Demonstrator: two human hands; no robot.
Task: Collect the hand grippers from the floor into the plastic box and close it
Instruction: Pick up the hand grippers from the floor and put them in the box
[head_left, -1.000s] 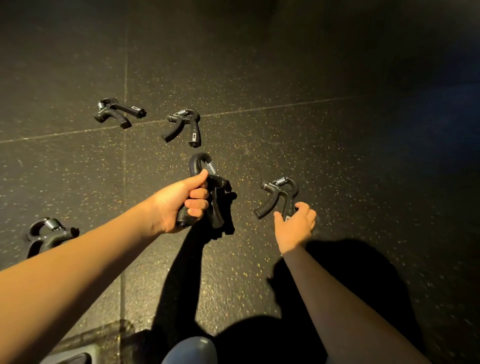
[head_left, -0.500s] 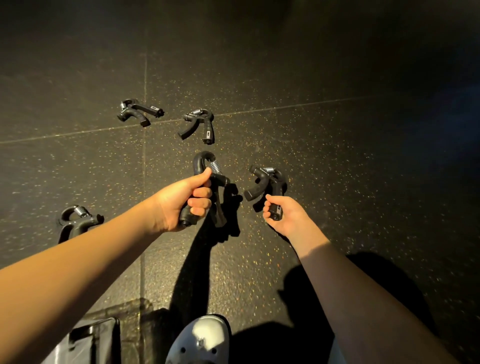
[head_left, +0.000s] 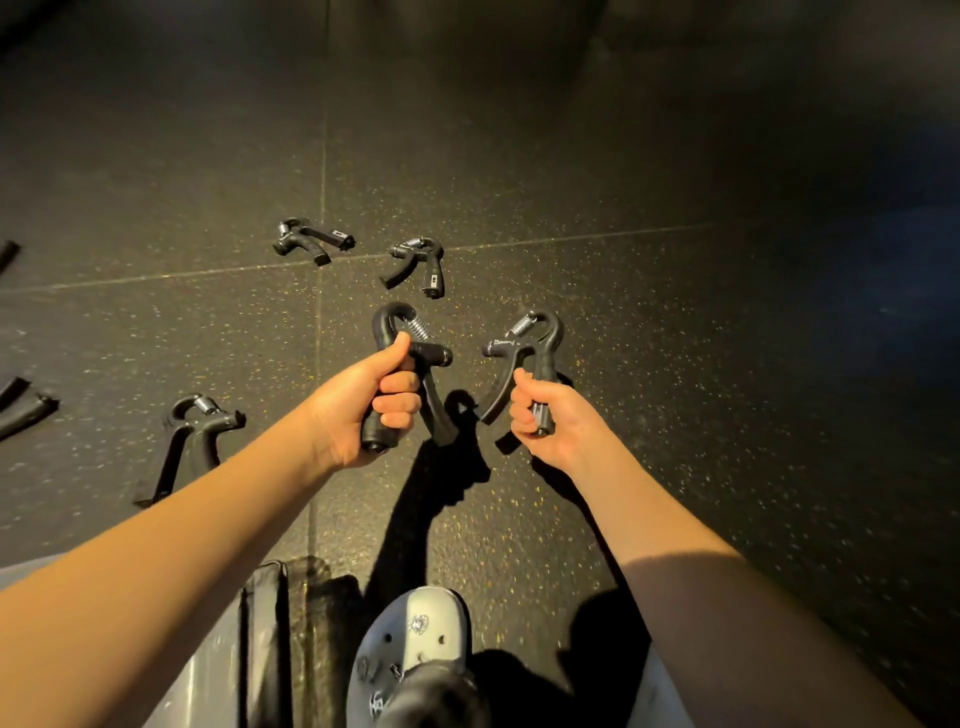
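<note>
My left hand (head_left: 363, 410) is closed around one handle of a black hand gripper (head_left: 400, 332), held above the floor. My right hand (head_left: 550, 423) grips one handle of a second black hand gripper (head_left: 535, 343), also lifted. On the dark speckled floor lie more hand grippers: one (head_left: 311, 241) far left of centre, one (head_left: 418, 265) just beyond my hands, one (head_left: 192, 441) beside my left forearm. Parts of others (head_left: 23, 410) show at the left edge. The plastic box (head_left: 260, 639) shows its dark rim at the bottom, mostly hidden by my left arm.
A grey clog shoe (head_left: 410, 644) stands on the floor at the bottom centre, between my arms. Floor tile seams run across and down the dark floor (head_left: 675, 389). The right side of the floor is dim.
My right hand has picked its hand gripper off the floor and lifted it. The view has shifted, bringing the box, the shoe and more grippers at the left into sight.
</note>
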